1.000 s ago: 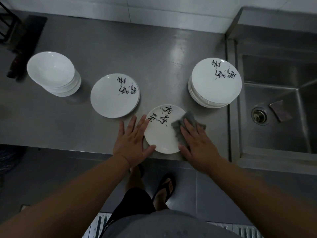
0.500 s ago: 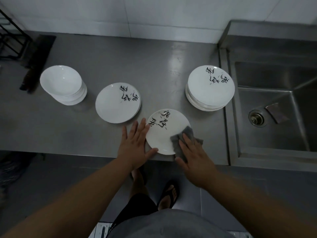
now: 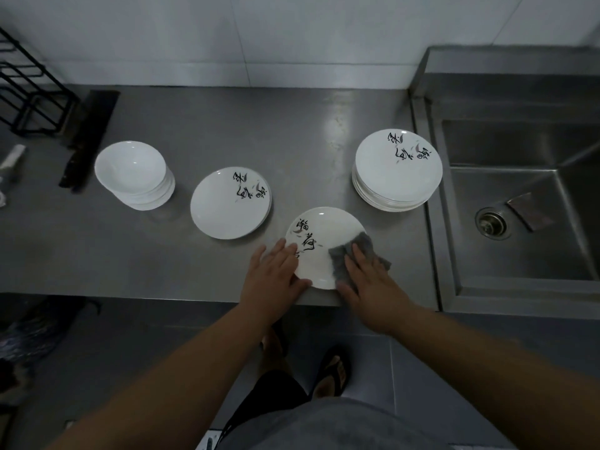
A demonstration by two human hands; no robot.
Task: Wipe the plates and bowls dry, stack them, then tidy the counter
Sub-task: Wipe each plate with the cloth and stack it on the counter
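Though dim, steel counter [image 3: 292,141], tiled wall [image 3: 292,34]

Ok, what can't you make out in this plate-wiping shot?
Head view: near right part of the plate, under the grey cloth and right hand.
Head view: its left rim, under the left hand.
Head view: the plate count in the tall stack; rims too fine.
Head view: the pale object at the left edge, cut off by the frame.

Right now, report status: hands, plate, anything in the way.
Left hand flat on plate rim, steadying. Right hand pressing cloth on plate. Plate lies at counter's near edge. Stack to its right, apart.
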